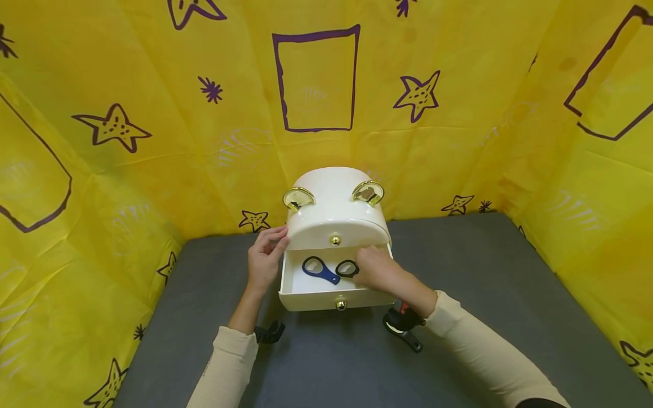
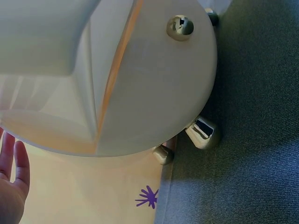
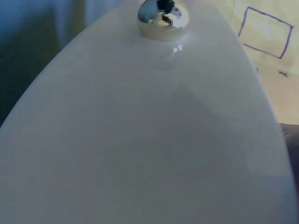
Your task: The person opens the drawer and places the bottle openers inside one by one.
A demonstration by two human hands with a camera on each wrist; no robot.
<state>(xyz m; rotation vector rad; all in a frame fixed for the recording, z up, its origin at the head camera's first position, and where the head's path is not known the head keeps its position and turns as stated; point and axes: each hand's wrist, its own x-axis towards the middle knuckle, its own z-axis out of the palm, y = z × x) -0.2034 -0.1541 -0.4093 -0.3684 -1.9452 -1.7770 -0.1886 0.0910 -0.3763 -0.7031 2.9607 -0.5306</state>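
The cream cabinet (image 1: 334,195) w/ gold ears stands on the grey surface (image 1: 326,362), front toward the person — prob. so both hands can get at it. Its lower drawer (image 1: 334,300) is pulled out, presumably to give the right hand room from above; the upper drawer (image 1: 311,240) looks closed. Inside, a blue magnifying glass (image 1: 320,269) lies flat on the left, handle angled toward the drawer front, & a black magnifying glass (image 1: 347,276) sits just to its right, its lens end next to the right hand (image 1: 374,269). The left hand (image 1: 265,258) is at the cabinet's left side, approx. level w/ the upper drawer, likely to steady it. Fingers: the left ones are nearly straight, slightly apart in the left wrist view, tips against the cabinet's side — touching, not wrapped round anything. The right ones bend down into the open drawer over where the black glass's handle should be; tips are hidden, so can't tell if they're clamped on it or merely resting there. The right wrist view doesn't help, b/c the pale drawer front w/ its gold knob (image 3: 163,21) fills most of it.
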